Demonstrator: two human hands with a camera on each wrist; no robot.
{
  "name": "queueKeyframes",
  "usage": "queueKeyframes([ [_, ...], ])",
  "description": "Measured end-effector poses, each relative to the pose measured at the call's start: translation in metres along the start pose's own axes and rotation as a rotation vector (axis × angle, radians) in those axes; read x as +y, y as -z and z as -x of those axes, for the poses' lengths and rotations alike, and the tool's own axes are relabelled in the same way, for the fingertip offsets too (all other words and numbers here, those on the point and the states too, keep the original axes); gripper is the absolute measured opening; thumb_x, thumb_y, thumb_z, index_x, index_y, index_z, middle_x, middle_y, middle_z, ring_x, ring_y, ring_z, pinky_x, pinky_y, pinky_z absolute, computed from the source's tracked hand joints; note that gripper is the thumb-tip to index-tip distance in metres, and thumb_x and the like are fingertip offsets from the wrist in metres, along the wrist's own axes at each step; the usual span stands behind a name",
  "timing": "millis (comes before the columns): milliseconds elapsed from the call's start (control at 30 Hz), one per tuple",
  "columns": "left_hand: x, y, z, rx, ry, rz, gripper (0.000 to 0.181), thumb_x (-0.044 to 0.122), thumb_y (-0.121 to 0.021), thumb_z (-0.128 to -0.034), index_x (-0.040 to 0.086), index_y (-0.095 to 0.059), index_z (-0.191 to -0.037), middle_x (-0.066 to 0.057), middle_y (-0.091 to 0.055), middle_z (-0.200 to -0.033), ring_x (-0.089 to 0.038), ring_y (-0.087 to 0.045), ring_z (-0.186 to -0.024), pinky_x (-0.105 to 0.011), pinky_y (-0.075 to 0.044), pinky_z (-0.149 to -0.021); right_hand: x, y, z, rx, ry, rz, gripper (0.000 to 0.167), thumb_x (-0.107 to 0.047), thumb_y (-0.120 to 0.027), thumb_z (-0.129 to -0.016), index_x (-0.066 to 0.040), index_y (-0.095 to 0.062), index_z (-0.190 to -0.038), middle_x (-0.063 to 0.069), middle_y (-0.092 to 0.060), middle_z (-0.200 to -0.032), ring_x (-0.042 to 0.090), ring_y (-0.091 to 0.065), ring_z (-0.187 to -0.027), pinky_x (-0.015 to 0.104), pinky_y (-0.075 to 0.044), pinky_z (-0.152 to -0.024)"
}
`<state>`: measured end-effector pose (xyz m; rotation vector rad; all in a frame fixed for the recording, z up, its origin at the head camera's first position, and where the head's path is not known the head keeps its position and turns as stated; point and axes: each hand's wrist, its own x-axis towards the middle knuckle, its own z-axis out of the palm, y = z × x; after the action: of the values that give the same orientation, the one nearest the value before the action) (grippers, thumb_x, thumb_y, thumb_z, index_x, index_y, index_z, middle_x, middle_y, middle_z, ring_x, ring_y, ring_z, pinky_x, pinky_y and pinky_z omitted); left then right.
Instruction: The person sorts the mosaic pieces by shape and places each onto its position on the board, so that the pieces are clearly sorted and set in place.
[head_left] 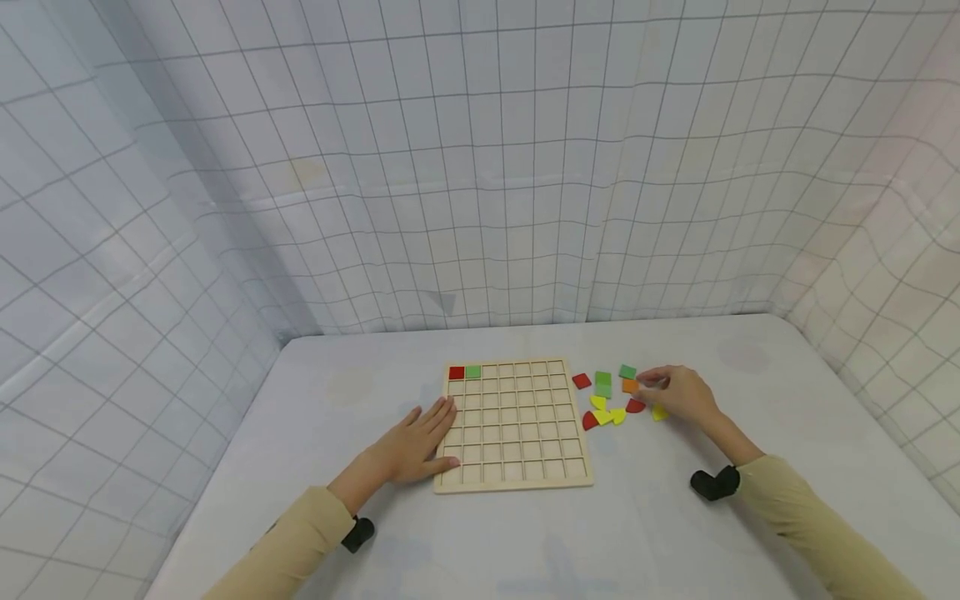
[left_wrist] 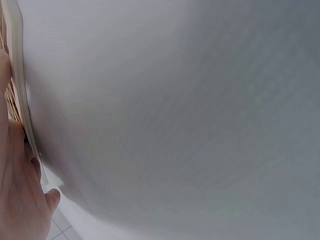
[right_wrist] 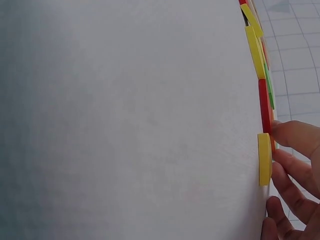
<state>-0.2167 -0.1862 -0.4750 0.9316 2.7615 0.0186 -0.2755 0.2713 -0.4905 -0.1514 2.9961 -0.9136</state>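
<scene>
Left hand (head_left: 416, 446) spread on the grid board (head_left: 511, 432), you're apparently picking the orange square (head_left: 628, 387); right hand (head_left: 682, 395), pinch unclear, needs its edges.

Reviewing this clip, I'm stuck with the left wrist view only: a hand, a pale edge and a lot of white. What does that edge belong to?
Observer: In the head view it is the left side of a flat board divided into rows of square cells.
Operator: Is anything placed in it?
Observer: Yes, a red square and a green square sit side by side in the far row, starting from its left corner.
Operator: And what is happening beyond its right side?
Observer: The right hand has its fingertips at a loose orange square; I can't tell whether it grips it.
</scene>
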Motion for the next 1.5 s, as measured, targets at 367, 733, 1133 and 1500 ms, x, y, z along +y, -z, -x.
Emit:
queueKeyframes([
  [367,0.000,0.002,0.002,0.001,0.000,0.008,0.085,0.059,-0.040,-0.0963,0.000,-0.018,-0.153,-0.016,-0.012,-0.161,-0.031,-0.012,-0.150,-0.055,-0.020,-0.117,0.001,-0.001,0.000,-0.012,0.023,0.003,0.037,-0.035,-0.073,-0.083,-0.007,-0.073,-0.107,0.013,-0.071,-0.103,0.021,-0.056,-0.081,0.025,-0.040,-0.061],
  [733,0.000,0.000,0.003,0.010,-0.006,0.023,0.084,0.058,-0.041,-0.0965,0.000,-0.018,-0.153,-0.016,-0.012,-0.161,-0.031,-0.011,-0.150,-0.056,-0.020,-0.117,0.001,0.001,0.002,-0.002,0.056,0.017,0.032,-0.032,-0.073,-0.083,-0.007,-0.074,-0.103,0.009,-0.070,-0.094,0.018,-0.053,-0.076,0.025,-0.041,-0.059],
  [1133,0.002,0.002,0.004,0.006,-0.002,0.029,0.084,0.058,-0.041,-0.0967,0.000,-0.017,-0.153,-0.016,-0.011,-0.161,-0.031,-0.011,-0.150,-0.055,-0.020,-0.117,-0.004,0.001,0.005,0.039,0.106,0.041,0.031,-0.030,-0.076,-0.081,-0.005,-0.075,-0.099,0.008,-0.072,-0.087,0.015,-0.052,-0.070,0.022,-0.040,-0.053],
  [1500,0.002,0.004,0.003,0.007,-0.008,0.037,0.084,0.058,-0.041,-0.0969,0.000,-0.018,-0.153,-0.016,-0.012,-0.161,-0.031,-0.011,-0.150,-0.055,-0.020,-0.117,-0.016,0.003,0.006,0.082,0.088,0.027,0.036,-0.035,-0.077,-0.080,-0.004,-0.075,-0.099,0.010,-0.073,-0.090,0.020,-0.056,-0.076,0.023,-0.041,-0.052],
])
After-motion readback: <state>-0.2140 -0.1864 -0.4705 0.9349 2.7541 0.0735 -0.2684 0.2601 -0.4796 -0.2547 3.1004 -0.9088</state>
